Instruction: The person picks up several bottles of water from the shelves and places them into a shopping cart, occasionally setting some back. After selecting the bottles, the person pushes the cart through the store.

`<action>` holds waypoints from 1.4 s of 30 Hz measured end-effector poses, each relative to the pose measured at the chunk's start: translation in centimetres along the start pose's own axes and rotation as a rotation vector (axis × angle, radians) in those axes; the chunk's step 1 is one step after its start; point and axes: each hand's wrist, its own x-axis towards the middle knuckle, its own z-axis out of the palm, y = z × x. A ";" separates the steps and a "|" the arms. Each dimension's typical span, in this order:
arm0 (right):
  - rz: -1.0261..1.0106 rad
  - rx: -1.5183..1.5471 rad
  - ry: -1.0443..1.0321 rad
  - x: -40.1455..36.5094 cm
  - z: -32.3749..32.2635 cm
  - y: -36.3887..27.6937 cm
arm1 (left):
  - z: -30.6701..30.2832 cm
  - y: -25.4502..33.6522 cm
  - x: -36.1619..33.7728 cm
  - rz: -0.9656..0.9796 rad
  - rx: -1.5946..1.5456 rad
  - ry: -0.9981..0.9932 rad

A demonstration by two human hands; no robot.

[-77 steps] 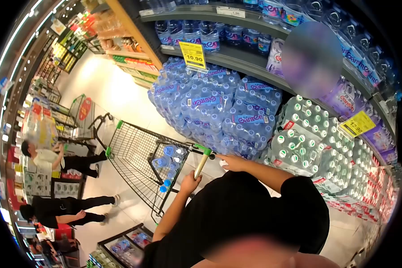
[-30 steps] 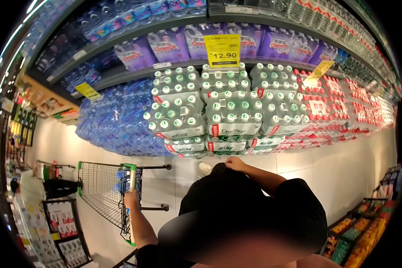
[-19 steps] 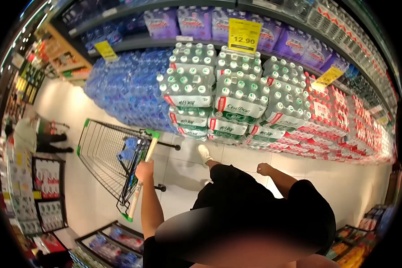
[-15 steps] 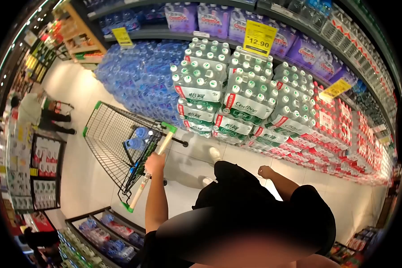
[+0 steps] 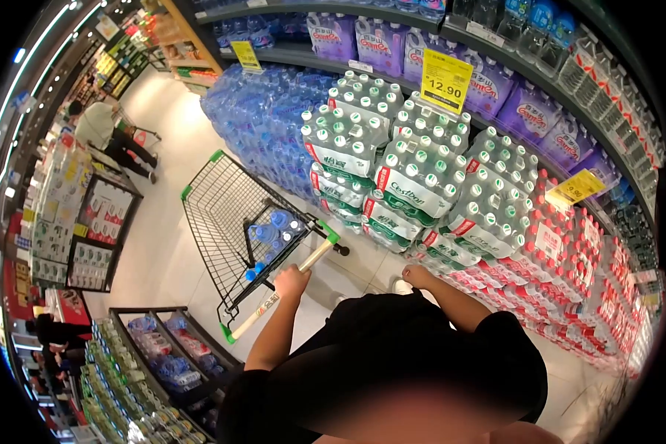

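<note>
My left hand (image 5: pixel 292 282) is wrapped round the pale handle of a wire shopping cart (image 5: pixel 226 222) with green corner caps. Several clear bottles with blue labels or caps (image 5: pixel 276 231) lie in the near end of the cart. My right hand (image 5: pixel 416 277) hangs in front of my body with its fingers curled in, and I see nothing in it. It is nearest to the stacked packs of green-capped water bottles (image 5: pixel 414 177), but apart from them.
Blue-wrapped bottle packs (image 5: pixel 266 126) and red-capped bottle packs (image 5: pixel 562 251) flank the green-capped stack. Shelves behind hold purple packs (image 5: pixel 529 111) and a yellow price sign (image 5: pixel 446 81). A low display rack (image 5: pixel 174 348) stands left; a person with a cart (image 5: pixel 100 129) is farther along the aisle.
The view has turned, so the shelves, cart and stacks sit farther right. My left hand stays on the cart handle. My right hand has swung forward, closer to the stacked packs.
</note>
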 end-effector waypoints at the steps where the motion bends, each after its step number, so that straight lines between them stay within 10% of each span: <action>1: -0.022 0.047 0.029 -0.7 -0.7 0.3 | -0.3 1.1 -0.7 -0.010 -0.001 -0.014; 7: 0.053 0.143 -0.040 -3.6 1.5 16.0 | 0.0 6.2 -2.5 -0.010 -0.010 -0.037; 22: -0.079 0.127 -0.144 -1.1 -6.2 13.6 | 0.8 14.0 -2.2 -0.026 -0.019 -0.019; 35: 0.491 0.394 -0.730 -1.7 -2.7 13.9 | 0.3 14.4 -1.2 -0.051 -0.051 -0.042; 42: 0.194 0.106 -0.662 5.9 4.4 21.2 | -0.1 13.0 0.1 -0.031 -0.108 -0.097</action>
